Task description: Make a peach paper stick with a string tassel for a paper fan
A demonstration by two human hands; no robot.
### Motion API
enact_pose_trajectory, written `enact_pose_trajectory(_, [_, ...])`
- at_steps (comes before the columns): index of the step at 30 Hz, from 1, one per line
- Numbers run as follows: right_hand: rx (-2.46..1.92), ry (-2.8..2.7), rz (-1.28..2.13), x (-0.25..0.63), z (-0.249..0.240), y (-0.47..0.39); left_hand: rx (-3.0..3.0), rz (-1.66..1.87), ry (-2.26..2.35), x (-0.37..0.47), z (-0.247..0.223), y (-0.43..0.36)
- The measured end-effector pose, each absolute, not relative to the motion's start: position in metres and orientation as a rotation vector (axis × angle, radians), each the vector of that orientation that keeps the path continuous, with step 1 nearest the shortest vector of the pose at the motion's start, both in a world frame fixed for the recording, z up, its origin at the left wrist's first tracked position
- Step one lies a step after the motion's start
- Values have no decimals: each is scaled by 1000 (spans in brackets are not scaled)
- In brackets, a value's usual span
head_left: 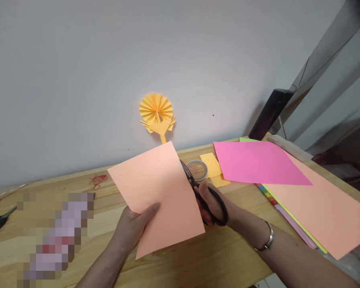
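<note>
My left hand [133,226] grips a sheet of peach paper [159,184] near its lower left, thumb on top and the other fingers hidden behind it. At the paper's right edge, my right hand [211,202] has its fingers through the handles of black scissors [220,212]. The blades meet that edge, and part of them is behind the sheet. Beyond the paper, a yellow folded-paper fan figure [156,114] with a heart piece stands against the wall. A roll of tape [197,170] and yellow paper scraps [211,166] lie just past the scissors.
On the right lie a pink sheet [258,162] and a stack topped by peach paper [321,204]. A dark cylinder [270,114] leans near the wall. Red thread [98,181] is at left, with another dark-handled tool [0,222] at the far left. A pixelated patch hides something on the wooden table [108,224].
</note>
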State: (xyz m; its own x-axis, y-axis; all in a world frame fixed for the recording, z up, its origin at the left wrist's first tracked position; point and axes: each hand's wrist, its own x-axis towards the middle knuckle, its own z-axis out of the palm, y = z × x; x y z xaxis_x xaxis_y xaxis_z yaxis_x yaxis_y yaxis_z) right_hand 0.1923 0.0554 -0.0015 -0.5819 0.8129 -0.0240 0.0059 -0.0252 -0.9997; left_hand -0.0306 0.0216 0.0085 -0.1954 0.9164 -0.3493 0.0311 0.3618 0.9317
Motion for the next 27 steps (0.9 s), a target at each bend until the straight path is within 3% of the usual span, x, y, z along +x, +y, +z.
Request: enact_pose_trajectory(27, [-929, -1639, 1615, 188, 9, 53, 885, 995, 1525, -32, 4, 22])
